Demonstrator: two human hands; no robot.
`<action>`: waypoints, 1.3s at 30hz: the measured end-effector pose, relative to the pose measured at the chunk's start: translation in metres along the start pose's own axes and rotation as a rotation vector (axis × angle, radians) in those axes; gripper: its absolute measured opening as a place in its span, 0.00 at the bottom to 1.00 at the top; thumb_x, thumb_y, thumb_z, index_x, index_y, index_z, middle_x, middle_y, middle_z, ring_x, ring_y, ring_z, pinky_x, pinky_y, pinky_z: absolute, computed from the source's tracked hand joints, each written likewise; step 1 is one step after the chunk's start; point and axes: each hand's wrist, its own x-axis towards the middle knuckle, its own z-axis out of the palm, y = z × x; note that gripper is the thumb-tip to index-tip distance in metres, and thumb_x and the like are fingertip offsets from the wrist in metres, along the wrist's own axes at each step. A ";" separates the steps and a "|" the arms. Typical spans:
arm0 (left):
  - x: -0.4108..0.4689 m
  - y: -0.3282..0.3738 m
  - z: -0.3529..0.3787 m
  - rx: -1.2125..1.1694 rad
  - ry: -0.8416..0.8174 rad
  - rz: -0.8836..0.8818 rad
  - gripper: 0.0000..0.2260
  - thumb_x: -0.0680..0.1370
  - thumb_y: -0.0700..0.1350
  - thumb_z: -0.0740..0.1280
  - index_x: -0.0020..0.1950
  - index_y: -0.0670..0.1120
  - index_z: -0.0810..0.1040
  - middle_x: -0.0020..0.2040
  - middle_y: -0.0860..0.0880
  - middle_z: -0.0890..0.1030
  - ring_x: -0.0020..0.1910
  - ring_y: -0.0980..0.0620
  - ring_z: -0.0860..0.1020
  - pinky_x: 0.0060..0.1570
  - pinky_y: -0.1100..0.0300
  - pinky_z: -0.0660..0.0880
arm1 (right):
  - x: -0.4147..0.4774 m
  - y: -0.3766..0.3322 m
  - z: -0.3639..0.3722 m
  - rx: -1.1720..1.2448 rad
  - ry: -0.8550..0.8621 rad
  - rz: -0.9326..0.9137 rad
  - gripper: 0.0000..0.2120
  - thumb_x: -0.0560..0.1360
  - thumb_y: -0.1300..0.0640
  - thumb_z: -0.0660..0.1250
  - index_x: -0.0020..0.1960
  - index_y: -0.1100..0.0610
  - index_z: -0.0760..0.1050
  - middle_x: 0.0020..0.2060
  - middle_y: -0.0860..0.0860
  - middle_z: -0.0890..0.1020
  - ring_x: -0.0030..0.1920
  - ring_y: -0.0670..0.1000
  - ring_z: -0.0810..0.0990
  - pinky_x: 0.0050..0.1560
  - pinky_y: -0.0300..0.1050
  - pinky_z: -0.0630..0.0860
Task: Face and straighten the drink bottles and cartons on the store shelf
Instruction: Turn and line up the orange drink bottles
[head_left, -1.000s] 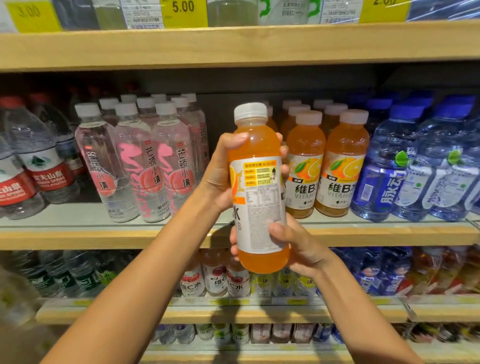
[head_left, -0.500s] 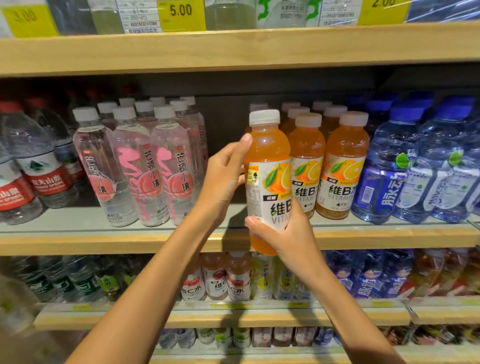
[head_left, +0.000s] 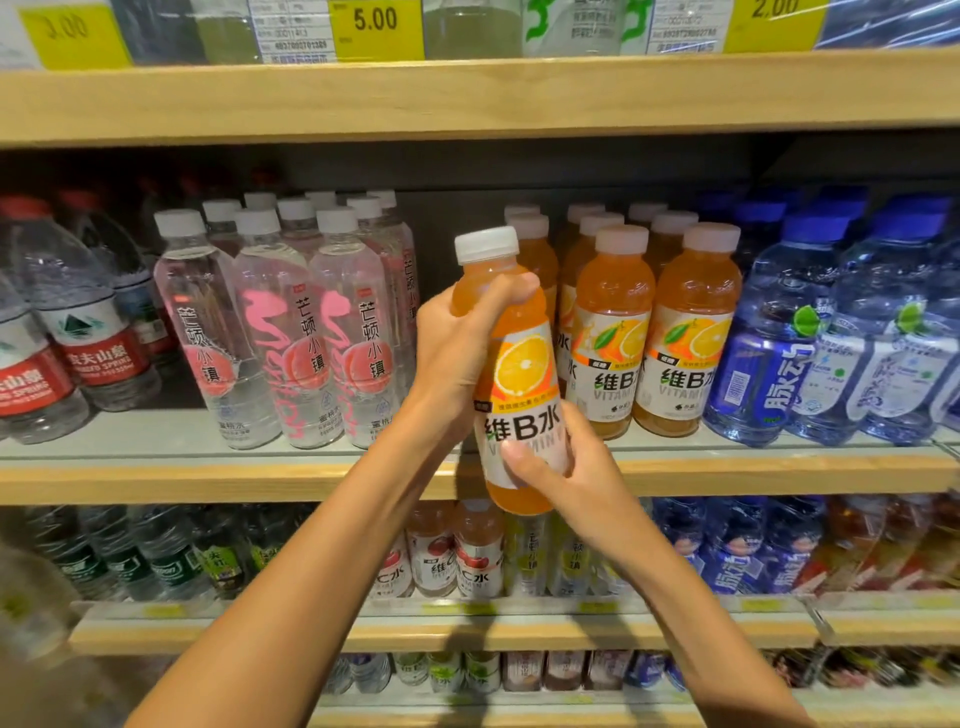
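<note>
Left hand (head_left: 457, 358): fingers and thumb are curled round the shoulder and upper body of the orange bottle (head_left: 524, 364), and the thumb lies across its front below the cap.
Right hand (head_left: 566, 467): grips the lower part of the label from the right, with the thumb pressed on the label face. The other fingers are hidden behind the bottle.
Bottle position: clear of the middle shelf (head_left: 208, 478), in front of its front edge. The base shows below that edge.
Bottle attitude: slightly tilted, cap leaning left. The printed front of the label faces outward.
Orange row (head_left: 613, 332): two front bottles stand upright at the front edge with their labels outward, and more bottles stand behind them.
Target slot: the front place at the left end of the orange row looks vacant; the held bottle covers part of it.
Pink-label bottles (head_left: 270, 338): upright, to the left of the gap. Their labels do not all appear turned alike.
Red-label water bottles (head_left: 88, 332): at the left end of the middle shelf, set back from the front edge.
Blue bottles (head_left: 769, 338): at the right end, close to the front edge.
Lower shelf (head_left: 467, 623): its rows are partly hidden by the arms, and label direction cannot be judged.
Cartons: none in view.
Done, as judged: the held bottle's label is turned outward, and the two front bottles of the orange row are faced.
Left, as judged: set the held bottle upright in the vacant slot, flush with its neighbours. Then check the pink-label and red-label rows and the lower shelf.
</note>
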 end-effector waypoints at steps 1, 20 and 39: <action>0.002 0.001 -0.004 -0.050 -0.051 -0.057 0.11 0.70 0.45 0.73 0.50 0.41 0.80 0.41 0.45 0.83 0.38 0.49 0.82 0.39 0.57 0.79 | 0.000 -0.002 -0.005 0.091 -0.080 0.040 0.26 0.69 0.43 0.72 0.64 0.48 0.70 0.55 0.43 0.82 0.56 0.43 0.80 0.50 0.36 0.77; 0.008 0.001 -0.042 -0.323 -0.692 -0.261 0.18 0.68 0.58 0.72 0.51 0.47 0.84 0.47 0.46 0.85 0.47 0.50 0.83 0.48 0.57 0.79 | -0.001 -0.017 0.025 0.108 0.054 -0.071 0.28 0.59 0.47 0.76 0.57 0.51 0.73 0.48 0.49 0.85 0.49 0.48 0.84 0.46 0.40 0.80; -0.014 -0.091 -0.118 1.552 -0.532 0.940 0.17 0.79 0.50 0.57 0.51 0.40 0.80 0.48 0.43 0.81 0.43 0.46 0.79 0.39 0.53 0.77 | 0.053 0.033 0.032 -0.419 0.622 -0.162 0.41 0.71 0.47 0.72 0.74 0.60 0.54 0.68 0.57 0.69 0.68 0.54 0.69 0.67 0.52 0.68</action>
